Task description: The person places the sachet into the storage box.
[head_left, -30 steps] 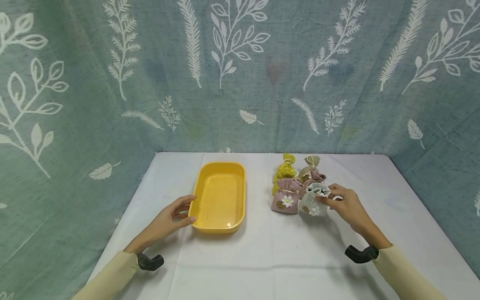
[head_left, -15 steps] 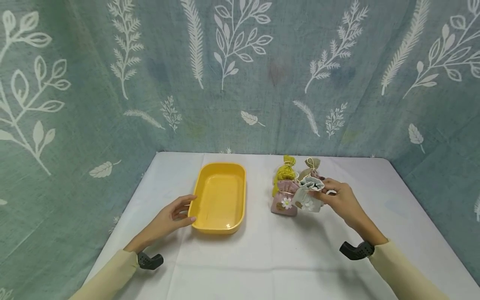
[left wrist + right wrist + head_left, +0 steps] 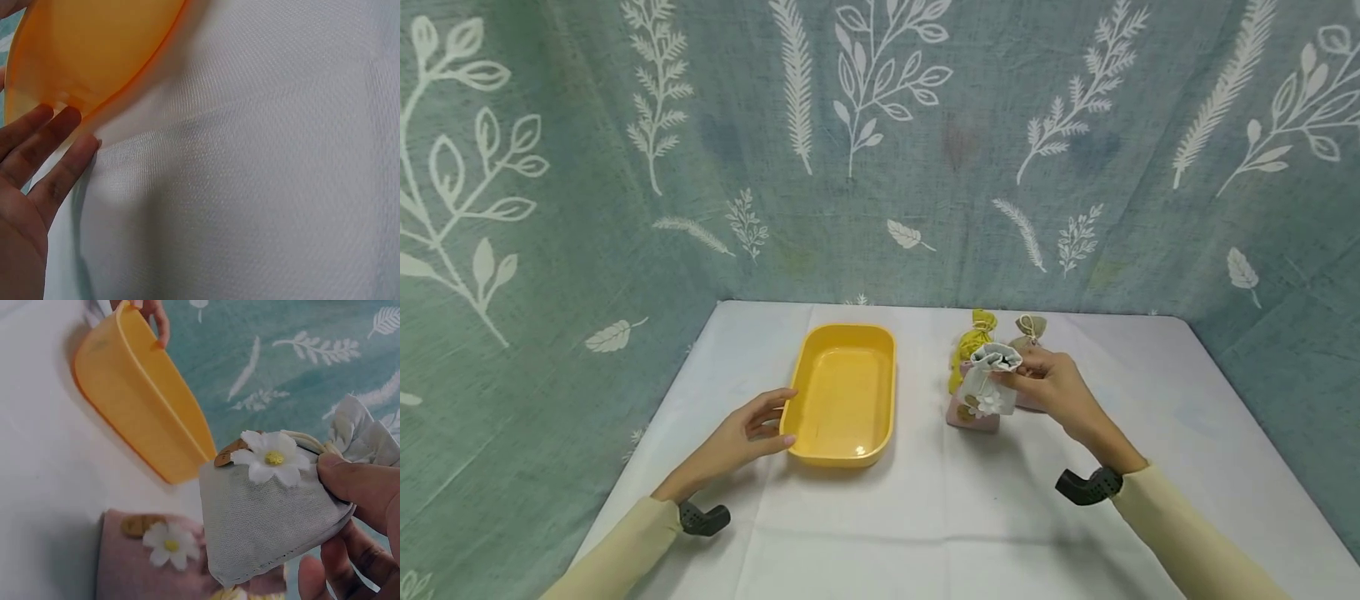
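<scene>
In the head view my right hand (image 3: 1060,392) pinches a pale grey drawstring pouch (image 3: 987,393) near its gathered neck. A white fabric flower and a small brown tag show on the pouch's front in the right wrist view. The pouch hangs in front of a pink pouch (image 3: 150,575) with a similar flower, covering most of it in the head view. On the left my left hand (image 3: 752,429) holds the left rim of a yellow plastic tray (image 3: 842,400). Its fingertips (image 3: 69,119) lie against the tray wall in the left wrist view.
Behind the held pouch stand a yellow-green pouch (image 3: 973,337) and an olive-beige pouch (image 3: 1028,329), with another pinkish pouch partly hidden by my right hand. A white cloth (image 3: 880,542) covers the table, and a teal leaf-patterned curtain (image 3: 880,275) rises behind it.
My right hand has lifted the grey pouch from the group and moved it left, in front of the pink pouch. The left hand and the tray stay in place.
</scene>
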Tool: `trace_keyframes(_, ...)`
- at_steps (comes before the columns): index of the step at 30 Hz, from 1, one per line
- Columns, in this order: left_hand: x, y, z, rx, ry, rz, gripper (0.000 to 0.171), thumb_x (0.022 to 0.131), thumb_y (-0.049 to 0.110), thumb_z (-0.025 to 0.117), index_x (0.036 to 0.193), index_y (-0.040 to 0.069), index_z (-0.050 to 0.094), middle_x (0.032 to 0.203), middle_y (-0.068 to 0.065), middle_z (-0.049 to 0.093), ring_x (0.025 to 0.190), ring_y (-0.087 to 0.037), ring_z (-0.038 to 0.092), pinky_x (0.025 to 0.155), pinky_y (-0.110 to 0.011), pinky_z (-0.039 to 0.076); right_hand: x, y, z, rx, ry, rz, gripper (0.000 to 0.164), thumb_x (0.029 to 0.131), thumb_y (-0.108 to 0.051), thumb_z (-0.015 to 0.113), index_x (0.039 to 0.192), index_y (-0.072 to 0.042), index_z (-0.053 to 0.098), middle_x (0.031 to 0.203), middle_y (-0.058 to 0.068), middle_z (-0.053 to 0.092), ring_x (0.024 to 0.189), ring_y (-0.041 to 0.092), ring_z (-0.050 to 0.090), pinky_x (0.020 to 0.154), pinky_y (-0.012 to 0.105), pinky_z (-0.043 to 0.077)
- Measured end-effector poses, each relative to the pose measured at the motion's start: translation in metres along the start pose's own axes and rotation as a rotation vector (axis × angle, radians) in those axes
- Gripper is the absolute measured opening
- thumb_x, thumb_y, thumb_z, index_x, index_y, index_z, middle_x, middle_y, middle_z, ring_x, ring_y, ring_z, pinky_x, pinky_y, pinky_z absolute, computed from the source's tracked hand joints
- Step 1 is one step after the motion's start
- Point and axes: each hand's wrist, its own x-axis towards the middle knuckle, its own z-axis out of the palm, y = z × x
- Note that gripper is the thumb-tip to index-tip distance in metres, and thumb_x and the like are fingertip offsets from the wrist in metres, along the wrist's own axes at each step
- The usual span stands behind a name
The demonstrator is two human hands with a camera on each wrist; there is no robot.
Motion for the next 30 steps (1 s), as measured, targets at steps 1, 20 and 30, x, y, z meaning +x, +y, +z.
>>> trace_keyframes(1,0.000,0.000,0.000,-0.003,0.000,0.003,0.075,0.092,0.029,0.080,0.156,0.028,0.041,0.152,-0.012,0.049,0.135,-0.033,0.052,0.108,-0.043,0.049,0.003,-0.002,0.002,0.004,-0.002,-0.008,0.019,0.091,-0.029,0.081,0.104,-0.015,0.081,0.105,0.004,0.067,0.095,0.024,0.060,0.074,0.034,0.056)
trace_keyframes(20,0.000,0.002,-0.002,-0.051,-0.017,-0.037,0.076,0.091,0.030,0.082,0.156,0.026,0.042,0.152,-0.010,0.049,0.136,-0.033,0.051,0.109,-0.041,0.049,0.044,-0.022,0.051,0.030,-0.060,-0.090,0.042,0.090,-0.035,0.082,0.068,-0.009,0.056,0.086,0.007,0.057,0.079,0.021,0.049,0.065,0.031,0.043)
trace_keyframes(30,0.004,0.001,-0.003,-0.056,0.000,-0.051,0.076,0.087,0.028,0.086,0.152,0.026,0.047,0.148,-0.009,0.052,0.132,-0.029,0.055,0.104,-0.035,0.052,0.065,-0.026,0.079,-0.012,-0.085,-0.148,0.032,0.089,-0.033,0.083,0.072,-0.012,0.066,0.086,0.003,0.060,0.080,0.023,0.050,0.067,0.034,0.041)
